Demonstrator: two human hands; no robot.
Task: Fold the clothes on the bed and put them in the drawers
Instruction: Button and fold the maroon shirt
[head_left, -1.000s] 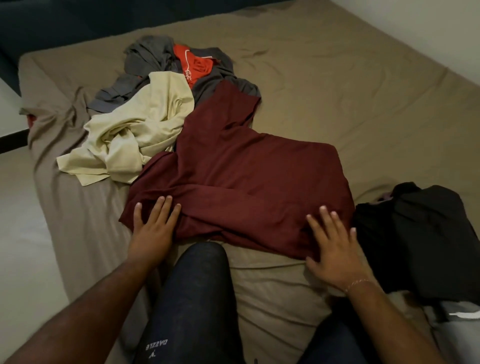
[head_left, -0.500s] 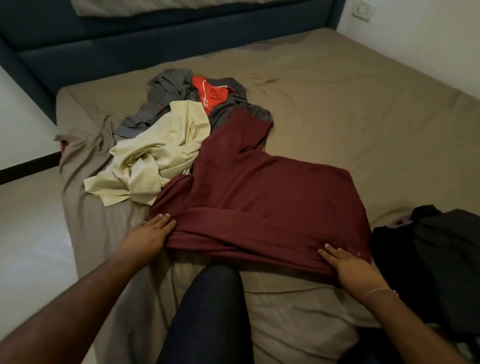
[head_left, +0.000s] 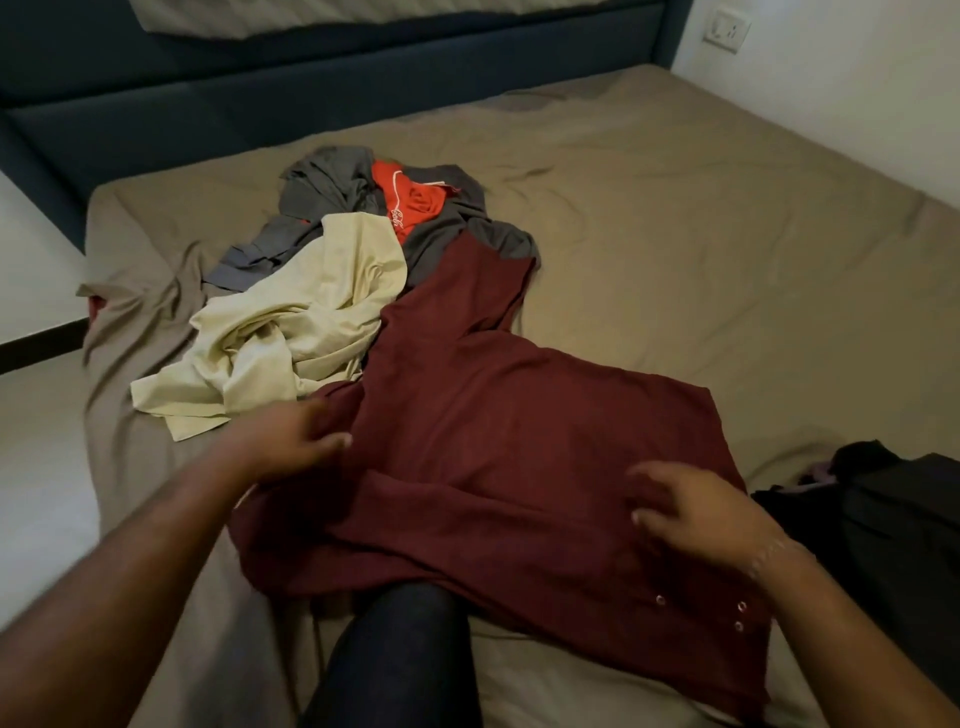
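Across the middle of the frame lies a maroon garment (head_left: 498, 447), a soft knit spread over the bed (head_left: 701, 249), whose taupe sheet is creased and rumpled toward the left edge. Its lower part is folded up into a thick band and drapes over a knee in dark trousers (head_left: 400, 654) at the bottom centre; three small metal snaps show near its lower right corner. A narrower part of it runs toward the upper centre of the frame.

At centre left, the left hand (head_left: 291, 441) is blurred, its fingers curled at the garment's left edge; whether it truly grips the cloth cannot be told. At lower right, the right hand (head_left: 696, 509) hovers or rests on the fold with fingers bent and spread, also blurred, so its hold cannot be told either. The two hands are well apart, one at each side of the garment.

Touching the maroon piece on its upper left is a crumpled cream garment (head_left: 291, 332), smooth and loosely bunched. Above it lies a grey garment (head_left: 322, 182) with an orange-red piece (head_left: 410, 202) bearing white script. A black heap (head_left: 893, 525) sits at the right edge. No drawers are in view.
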